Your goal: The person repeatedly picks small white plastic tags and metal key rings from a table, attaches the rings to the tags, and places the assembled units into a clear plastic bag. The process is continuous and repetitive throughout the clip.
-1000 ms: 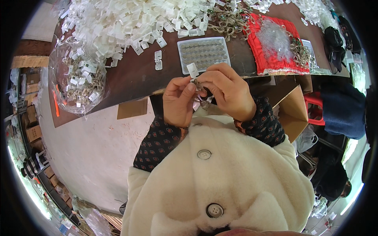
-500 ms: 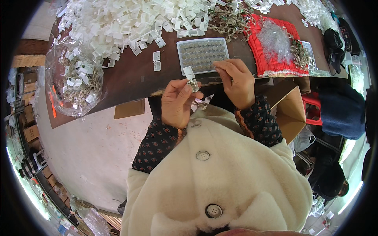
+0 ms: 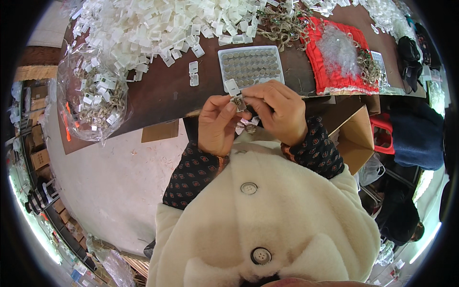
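My left hand [image 3: 217, 125] holds up a small white plastic case [image 3: 232, 87], its lid flipped open, between thumb and fingers. My right hand [image 3: 283, 111] has closed its thumb and fingertips against the case's lower part; whatever small piece they pinch is hidden. A bundle of thin brownish strands [image 3: 248, 126] shows just below the fingers. Right behind the hands lies a pale shallow tray [image 3: 251, 48] with rows of round silver discs like button cells [image 3: 252, 62]. One more opened white case [image 3: 193, 73] lies left of the tray.
A big heap of white plastic cases [image 3: 143, 28] covers the back of the brown table. At left is a clear bag [image 3: 95, 103] of cases and strands. Clear plastic bits lie on a red quilted cloth [image 3: 319, 67] at right. Below stand a cardboard box [image 3: 358, 138] and a red stool [image 3: 384, 129].
My right hand has come down and left from the tray's near edge to the case in my left hand. The left hand keeps its hold on the case.
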A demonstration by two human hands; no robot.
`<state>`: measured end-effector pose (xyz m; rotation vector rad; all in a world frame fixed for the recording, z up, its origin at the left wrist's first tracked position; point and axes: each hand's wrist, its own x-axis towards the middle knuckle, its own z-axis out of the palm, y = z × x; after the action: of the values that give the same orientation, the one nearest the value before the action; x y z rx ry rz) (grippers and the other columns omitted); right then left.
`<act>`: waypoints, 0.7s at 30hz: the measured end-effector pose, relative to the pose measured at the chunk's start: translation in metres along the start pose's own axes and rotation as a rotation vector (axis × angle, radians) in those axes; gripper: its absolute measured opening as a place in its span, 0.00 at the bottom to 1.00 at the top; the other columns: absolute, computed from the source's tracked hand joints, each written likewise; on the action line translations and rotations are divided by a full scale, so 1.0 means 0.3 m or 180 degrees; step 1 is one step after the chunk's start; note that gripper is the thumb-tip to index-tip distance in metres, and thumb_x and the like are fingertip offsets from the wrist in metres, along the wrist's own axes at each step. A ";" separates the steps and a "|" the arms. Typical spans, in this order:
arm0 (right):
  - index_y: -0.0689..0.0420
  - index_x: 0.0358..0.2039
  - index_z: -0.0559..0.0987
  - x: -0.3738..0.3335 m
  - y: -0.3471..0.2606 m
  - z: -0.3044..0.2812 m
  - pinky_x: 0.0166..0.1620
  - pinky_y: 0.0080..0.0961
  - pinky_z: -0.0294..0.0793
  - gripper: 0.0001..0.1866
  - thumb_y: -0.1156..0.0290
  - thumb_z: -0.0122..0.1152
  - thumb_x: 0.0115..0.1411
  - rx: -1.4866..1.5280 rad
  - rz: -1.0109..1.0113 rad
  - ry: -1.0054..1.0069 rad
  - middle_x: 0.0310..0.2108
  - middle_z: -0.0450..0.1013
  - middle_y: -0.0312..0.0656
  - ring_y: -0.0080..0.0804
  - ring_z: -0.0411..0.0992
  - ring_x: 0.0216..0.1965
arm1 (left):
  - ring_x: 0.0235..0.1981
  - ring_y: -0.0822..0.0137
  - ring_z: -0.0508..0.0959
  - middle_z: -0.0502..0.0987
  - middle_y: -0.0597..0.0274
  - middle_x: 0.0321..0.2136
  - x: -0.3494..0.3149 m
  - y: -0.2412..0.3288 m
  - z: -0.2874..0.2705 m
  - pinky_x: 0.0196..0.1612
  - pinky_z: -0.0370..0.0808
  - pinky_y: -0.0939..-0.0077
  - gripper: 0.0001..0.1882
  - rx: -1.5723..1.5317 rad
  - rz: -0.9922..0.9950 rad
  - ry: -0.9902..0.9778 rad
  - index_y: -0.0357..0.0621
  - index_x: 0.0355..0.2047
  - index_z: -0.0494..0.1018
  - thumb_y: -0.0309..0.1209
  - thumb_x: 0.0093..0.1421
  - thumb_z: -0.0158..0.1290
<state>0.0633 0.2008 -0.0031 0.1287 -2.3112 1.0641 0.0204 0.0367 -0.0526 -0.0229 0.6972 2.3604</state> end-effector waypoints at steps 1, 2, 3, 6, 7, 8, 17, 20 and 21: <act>0.58 0.34 0.79 0.006 -0.017 0.005 0.33 0.33 0.75 0.09 0.81 0.65 0.51 0.0054 -0.0066 -0.0029 0.31 0.77 0.42 0.42 0.75 0.30 | 0.35 0.59 0.82 0.80 0.53 0.39 -0.002 0.000 0.002 0.42 0.81 0.66 0.07 -0.0005 0.0021 -0.0044 0.42 0.44 0.73 0.22 0.65 0.52; 0.61 0.34 0.81 0.009 -0.032 0.005 0.34 0.28 0.77 0.09 0.84 0.67 0.51 -0.0042 0.0009 -0.0110 0.31 0.79 0.43 0.40 0.77 0.31 | 0.35 0.59 0.82 0.80 0.54 0.38 -0.005 0.003 0.001 0.42 0.81 0.66 0.07 -0.0011 0.0047 -0.0085 0.42 0.44 0.73 0.21 0.65 0.52; 0.61 0.34 0.81 0.015 -0.042 0.003 0.34 0.29 0.76 0.09 0.84 0.66 0.50 -0.0052 -0.0042 -0.0117 0.30 0.78 0.43 0.41 0.77 0.31 | 0.35 0.60 0.82 0.80 0.54 0.39 -0.008 0.007 -0.001 0.42 0.81 0.66 0.07 -0.0006 0.0019 -0.0106 0.42 0.44 0.73 0.22 0.65 0.52; 0.60 0.34 0.81 0.027 -0.057 -0.004 0.35 0.31 0.76 0.10 0.84 0.66 0.50 -0.0048 -0.0020 -0.0314 0.30 0.78 0.43 0.42 0.76 0.30 | 0.33 0.62 0.82 0.80 0.54 0.39 -0.018 0.020 -0.011 0.40 0.81 0.67 0.07 -0.0041 -0.0076 -0.0119 0.43 0.43 0.73 0.22 0.65 0.52; 0.61 0.34 0.81 0.029 -0.058 -0.007 0.35 0.32 0.75 0.10 0.84 0.65 0.50 0.0000 0.0013 -0.0405 0.30 0.78 0.43 0.42 0.76 0.30 | 0.33 0.63 0.82 0.80 0.54 0.38 -0.022 0.024 -0.014 0.40 0.81 0.67 0.07 -0.0080 -0.0122 -0.0091 0.43 0.43 0.73 0.22 0.66 0.52; 0.61 0.35 0.81 0.032 -0.056 -0.009 0.35 0.33 0.75 0.11 0.84 0.65 0.50 0.0067 0.0007 -0.0483 0.31 0.78 0.44 0.43 0.75 0.30 | 0.33 0.63 0.82 0.80 0.55 0.38 -0.024 0.027 -0.016 0.40 0.81 0.68 0.06 -0.0118 -0.0166 -0.0067 0.43 0.43 0.74 0.22 0.66 0.52; 0.64 0.47 0.79 0.031 -0.070 0.019 0.34 0.28 0.76 0.16 0.75 0.65 0.59 0.1000 0.0610 -0.0113 0.37 0.77 0.47 0.31 0.76 0.31 | 0.30 0.65 0.79 0.80 0.53 0.38 -0.034 0.051 0.004 0.37 0.78 0.71 0.06 -0.0200 -0.0068 -0.0161 0.43 0.42 0.74 0.26 0.65 0.54; 0.67 0.48 0.77 0.049 -0.066 0.022 0.35 0.21 0.76 0.12 0.74 0.57 0.66 0.2827 0.2482 -0.0683 0.36 0.77 0.41 0.24 0.76 0.33 | 0.32 0.64 0.79 0.80 0.50 0.37 -0.034 0.064 0.011 0.38 0.78 0.71 0.07 -0.0188 -0.0469 -0.0117 0.42 0.42 0.74 0.27 0.64 0.56; 0.67 0.47 0.77 0.053 -0.065 0.022 0.33 0.20 0.75 0.12 0.74 0.57 0.66 0.3273 0.2689 -0.0672 0.35 0.77 0.40 0.23 0.76 0.32 | 0.32 0.64 0.79 0.80 0.50 0.37 -0.036 0.066 0.013 0.37 0.78 0.71 0.07 -0.0183 -0.0495 -0.0133 0.42 0.42 0.74 0.28 0.64 0.56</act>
<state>0.0533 0.1850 0.0152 -0.3959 -1.7205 2.6837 0.0173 0.0196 -0.0378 -0.0510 0.5859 2.2249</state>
